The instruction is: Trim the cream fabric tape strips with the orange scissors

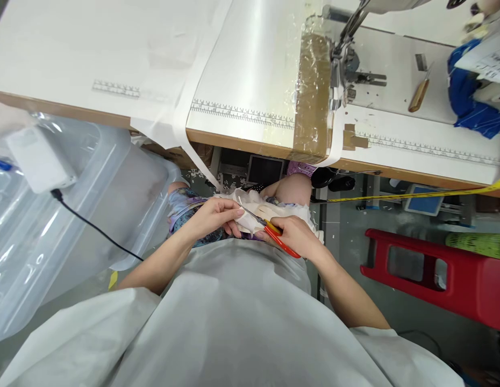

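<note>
Ahead, white table [113, 43], below, grey floor [347, 279]

No legible text: only tiny figures on tabletop ruler strips [242, 114] and blurred print on white paper [487, 58]

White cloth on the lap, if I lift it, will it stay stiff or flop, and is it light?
The cloth is probably floppy, since it lies in loose folds. It looks thin, so likely light. Lifting it may tug against the left hand, whose fingers seem to pinch it.
</note>
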`<state>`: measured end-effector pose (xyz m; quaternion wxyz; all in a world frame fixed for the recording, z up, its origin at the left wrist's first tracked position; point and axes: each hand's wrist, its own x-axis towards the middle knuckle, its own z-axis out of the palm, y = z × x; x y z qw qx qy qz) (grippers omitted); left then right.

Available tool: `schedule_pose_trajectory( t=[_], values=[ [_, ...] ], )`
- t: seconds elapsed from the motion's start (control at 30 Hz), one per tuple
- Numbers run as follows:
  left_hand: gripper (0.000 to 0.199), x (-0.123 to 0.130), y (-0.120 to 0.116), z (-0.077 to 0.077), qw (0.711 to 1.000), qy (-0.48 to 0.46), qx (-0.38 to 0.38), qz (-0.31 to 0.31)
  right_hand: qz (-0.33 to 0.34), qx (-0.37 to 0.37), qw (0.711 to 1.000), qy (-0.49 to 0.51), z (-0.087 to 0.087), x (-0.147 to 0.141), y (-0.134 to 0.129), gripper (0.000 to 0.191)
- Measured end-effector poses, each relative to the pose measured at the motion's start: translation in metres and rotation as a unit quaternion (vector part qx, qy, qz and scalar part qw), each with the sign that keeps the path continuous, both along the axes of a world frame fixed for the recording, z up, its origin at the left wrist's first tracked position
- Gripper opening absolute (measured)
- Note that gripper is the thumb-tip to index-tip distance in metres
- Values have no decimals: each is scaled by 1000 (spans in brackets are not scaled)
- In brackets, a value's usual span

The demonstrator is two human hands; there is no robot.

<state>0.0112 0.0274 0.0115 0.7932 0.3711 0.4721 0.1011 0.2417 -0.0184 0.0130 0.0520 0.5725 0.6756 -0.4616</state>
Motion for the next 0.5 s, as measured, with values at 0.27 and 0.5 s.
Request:
schedule_pose_trajectory(
  t=[0.27, 0.5],
  values=[
    [45, 15, -3, -4, 999, -39, 27, -13, -179, -45, 944, 274, -5, -10, 1, 38],
    [35, 17, 17, 7, 982, -85, 124, -118, -272, 200, 915, 220, 21, 4, 20, 25]
  ],
)
